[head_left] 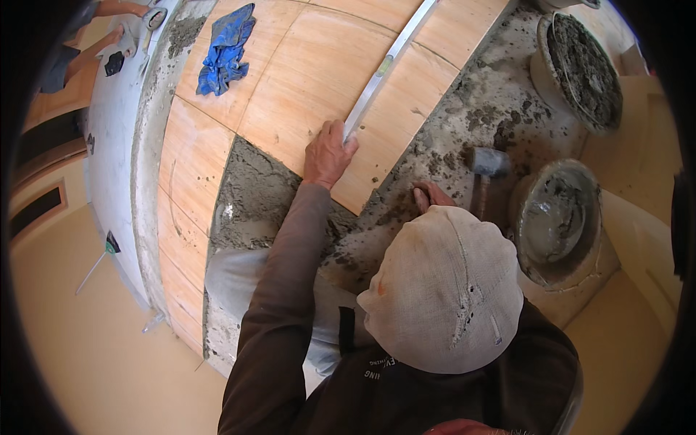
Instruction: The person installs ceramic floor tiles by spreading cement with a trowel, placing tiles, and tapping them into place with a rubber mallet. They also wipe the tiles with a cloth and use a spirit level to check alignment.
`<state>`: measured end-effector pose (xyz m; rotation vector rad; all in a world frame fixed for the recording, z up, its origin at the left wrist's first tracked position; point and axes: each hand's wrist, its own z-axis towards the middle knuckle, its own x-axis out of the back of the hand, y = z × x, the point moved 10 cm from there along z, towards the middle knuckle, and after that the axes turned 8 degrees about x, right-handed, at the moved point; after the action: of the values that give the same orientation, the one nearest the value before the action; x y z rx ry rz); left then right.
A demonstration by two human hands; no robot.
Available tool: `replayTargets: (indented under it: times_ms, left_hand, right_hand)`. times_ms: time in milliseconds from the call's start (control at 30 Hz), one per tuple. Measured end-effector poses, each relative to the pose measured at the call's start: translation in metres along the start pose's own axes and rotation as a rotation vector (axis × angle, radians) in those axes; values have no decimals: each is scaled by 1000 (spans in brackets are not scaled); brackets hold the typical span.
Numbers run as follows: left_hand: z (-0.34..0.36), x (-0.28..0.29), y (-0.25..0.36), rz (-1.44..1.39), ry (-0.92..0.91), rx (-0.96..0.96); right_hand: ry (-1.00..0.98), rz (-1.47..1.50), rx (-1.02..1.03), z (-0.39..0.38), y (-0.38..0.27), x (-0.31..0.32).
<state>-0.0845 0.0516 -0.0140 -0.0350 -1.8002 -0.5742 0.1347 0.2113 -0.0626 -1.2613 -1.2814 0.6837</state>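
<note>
My left hand (330, 158) grips the near end of a silver spirit level (391, 61), which lies across peach-coloured tiles (297, 90). Its fingers curl over the bar. Beneath my left forearm, wet grey mortar (254, 185) fills a gap among the tiles. My right hand (433, 196) is low over the rough, mortar-spattered floor, right of the tile edge. Its fingers look curled; what they hold, if anything, is hidden. A large rounded shape in off-white cloth (449, 290) covers most of the right arm. A mallet (489, 162) with a grey head lies right of that hand.
At the right stand a bucket of thick mortar (586, 69) and a bucket of grey slurry (557, 223). A crumpled blue cloth or plastic sheet (227, 52) lies on the far tiles. At the upper left are another person's legs (90, 54). A thin rod (90, 272) lies left.
</note>
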Motion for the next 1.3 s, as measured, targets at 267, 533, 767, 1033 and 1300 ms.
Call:
replayTargets:
  times_ms: [267,533,767,1033,1300]
  left_hand:
    - [34,18,7,4,-1,83]
    - [140,51,91,-118,191,-14]
    - [207,-10,165,-983,-103,112]
    - [229,20,128,-770,-36,10]
    - [12,34,-47,36,-171,62]
  right_hand:
    - [213,-111,154,-52,10,76]
    - [38,-413,-358,-115,57,115]
    - [42,-488,-244,-101,39,109]
    - [203,189,-546,-121,82,96]
    - [194,257,-219,-78,45,93]
